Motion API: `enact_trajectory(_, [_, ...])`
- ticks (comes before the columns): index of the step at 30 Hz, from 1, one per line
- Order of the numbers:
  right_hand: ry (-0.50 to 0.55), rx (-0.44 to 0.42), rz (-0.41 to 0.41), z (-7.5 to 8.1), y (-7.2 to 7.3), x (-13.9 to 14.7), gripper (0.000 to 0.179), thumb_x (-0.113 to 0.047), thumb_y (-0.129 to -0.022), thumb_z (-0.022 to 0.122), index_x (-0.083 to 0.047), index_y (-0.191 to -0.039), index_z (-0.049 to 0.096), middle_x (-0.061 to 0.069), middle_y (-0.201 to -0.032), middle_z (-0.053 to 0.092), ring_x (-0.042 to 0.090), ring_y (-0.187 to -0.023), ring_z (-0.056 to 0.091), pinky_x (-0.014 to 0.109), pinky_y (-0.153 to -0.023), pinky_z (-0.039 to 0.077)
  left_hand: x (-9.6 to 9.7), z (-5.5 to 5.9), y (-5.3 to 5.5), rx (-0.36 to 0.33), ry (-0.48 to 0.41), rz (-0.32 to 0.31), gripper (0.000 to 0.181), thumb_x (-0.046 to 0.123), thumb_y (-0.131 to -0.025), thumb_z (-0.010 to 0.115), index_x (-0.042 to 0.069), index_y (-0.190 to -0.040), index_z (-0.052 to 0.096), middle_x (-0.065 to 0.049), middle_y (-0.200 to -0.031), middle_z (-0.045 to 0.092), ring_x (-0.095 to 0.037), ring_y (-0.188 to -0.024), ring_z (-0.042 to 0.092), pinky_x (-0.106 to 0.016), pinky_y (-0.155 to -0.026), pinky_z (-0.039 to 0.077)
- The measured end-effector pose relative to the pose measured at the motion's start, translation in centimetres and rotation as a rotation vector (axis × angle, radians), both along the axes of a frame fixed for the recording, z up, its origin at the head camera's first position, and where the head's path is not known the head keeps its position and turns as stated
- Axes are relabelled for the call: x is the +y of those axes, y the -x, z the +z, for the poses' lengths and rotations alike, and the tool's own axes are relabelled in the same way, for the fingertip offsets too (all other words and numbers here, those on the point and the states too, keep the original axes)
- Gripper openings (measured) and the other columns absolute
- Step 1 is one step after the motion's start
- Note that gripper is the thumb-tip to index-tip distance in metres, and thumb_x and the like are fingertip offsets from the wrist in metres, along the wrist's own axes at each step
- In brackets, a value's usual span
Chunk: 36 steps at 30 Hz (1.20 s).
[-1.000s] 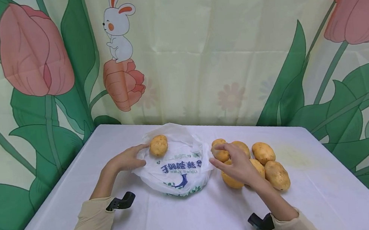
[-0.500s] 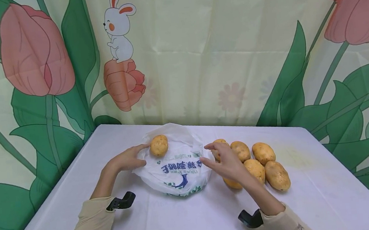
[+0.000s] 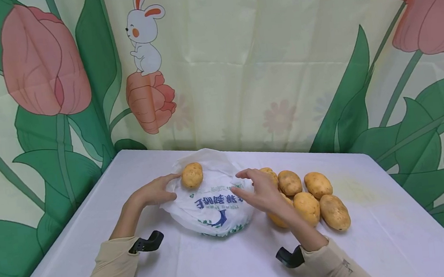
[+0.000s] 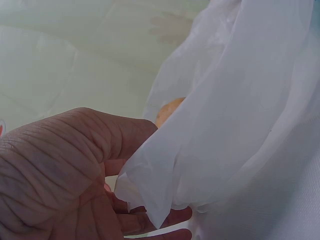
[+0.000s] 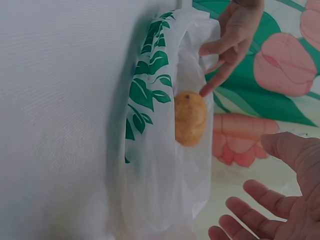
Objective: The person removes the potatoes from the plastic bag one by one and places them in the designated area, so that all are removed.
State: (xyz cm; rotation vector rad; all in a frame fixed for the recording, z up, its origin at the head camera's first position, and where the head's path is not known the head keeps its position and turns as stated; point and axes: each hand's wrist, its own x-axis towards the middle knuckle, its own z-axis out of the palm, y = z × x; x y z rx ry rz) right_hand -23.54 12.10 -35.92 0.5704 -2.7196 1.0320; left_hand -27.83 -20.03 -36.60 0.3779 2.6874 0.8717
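A white plastic bag (image 3: 215,228) with blue and green print lies spread on the table, and one potato (image 3: 192,176) sits in its mouth. At the bag's left edge, my left hand (image 3: 152,193) has its thumb and index finger apart, its index fingertip right by the potato. In the left wrist view, a flap of the bag (image 4: 215,150) overlaps that hand's fingers (image 4: 177,215). My right hand (image 3: 261,194) hovers over the bag's right edge with nothing in it, fingers spread, as its wrist view also shows. It hides part of the nearest potatoes.
Several loose potatoes (image 3: 306,208) lie grouped on the white-covered table (image 3: 220,274) to the right of the bag. Behind the table hangs a curtain (image 3: 279,60) printed with tulips and a rabbit. Black camera mounts (image 3: 147,242) stick out from both wrists.
My right hand has moved left, from over the potatoes to the bag's right edge, uncovering more of the group. My left hand, the bag and its potato stay in place.
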Motion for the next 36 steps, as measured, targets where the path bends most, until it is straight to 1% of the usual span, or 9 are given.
enact_trajectory(4, [-0.003,-0.011,-0.005,0.0,0.3,-0.7,0.046,-0.032,-0.092,0.075,-0.004,-0.127,0.066,0.012,-0.127,0.068,0.033,-0.12,0.061,0.048,-0.096,0.052,0.0,0.1,0.0,0.002,0.008,-0.001,0.071,0.013,-0.093,0.062,0.003,-0.157,0.036,-0.03,-0.158,0.037,-0.045,-0.141,0.039,-0.063,-0.115,0.033])
enact_trajectory(11, [0.041,-0.046,0.023,0.0,0.9,-2.0,0.045,-0.031,-0.093,0.074,-0.002,-0.127,0.065,0.017,-0.128,0.066,0.037,-0.123,0.058,0.052,-0.1,0.049,0.1,0.0,-0.1,0.008,0.007,0.0,0.07,0.013,-0.092,0.063,0.003,-0.156,0.037,-0.03,-0.157,0.037,-0.045,-0.141,0.039,-0.064,-0.114,0.034])
enact_trajectory(14, [0.036,-0.057,0.025,0.0,1.1,-2.6,0.046,-0.032,-0.094,0.074,-0.002,-0.127,0.065,0.017,-0.128,0.065,0.037,-0.123,0.058,0.052,-0.102,0.048,0.0,0.0,-0.1,0.007,0.009,0.001,0.07,0.013,-0.092,0.063,0.003,-0.157,0.037,-0.03,-0.157,0.037,-0.046,-0.141,0.039,-0.064,-0.114,0.034])
enact_trajectory(20, [0.01,-0.083,0.027,0.0,1.6,-3.6,0.049,-0.036,-0.093,0.073,-0.003,-0.128,0.064,0.016,-0.13,0.065,0.036,-0.125,0.057,0.053,-0.104,0.047,0.2,0.0,-0.1,-0.019,0.002,0.016,0.069,0.013,-0.095,0.062,0.004,-0.158,0.035,-0.03,-0.159,0.035,-0.046,-0.143,0.037,-0.064,-0.115,0.033])
enact_trajectory(28, [0.025,-0.092,0.035,0.0,2.5,-4.9,0.048,-0.036,-0.094,0.072,-0.003,-0.128,0.063,0.017,-0.131,0.065,0.036,-0.125,0.058,0.051,-0.102,0.049,0.2,0.1,-0.1,-0.013,0.003,0.015,0.069,0.014,-0.094,0.062,0.004,-0.157,0.036,-0.03,-0.159,0.035,-0.048,-0.145,0.035,-0.065,-0.115,0.032])
enact_trajectory(36, [0.006,-0.117,0.028,0.1,3.2,-5.9,0.049,-0.035,-0.095,0.071,-0.002,-0.13,0.062,0.017,-0.131,0.065,0.035,-0.125,0.057,0.05,-0.104,0.049,0.1,-0.1,-0.1,-0.008,0.006,0.009,0.069,0.013,-0.094,0.063,0.004,-0.157,0.036,-0.029,-0.159,0.035,-0.048,-0.145,0.034,-0.065,-0.115,0.032])
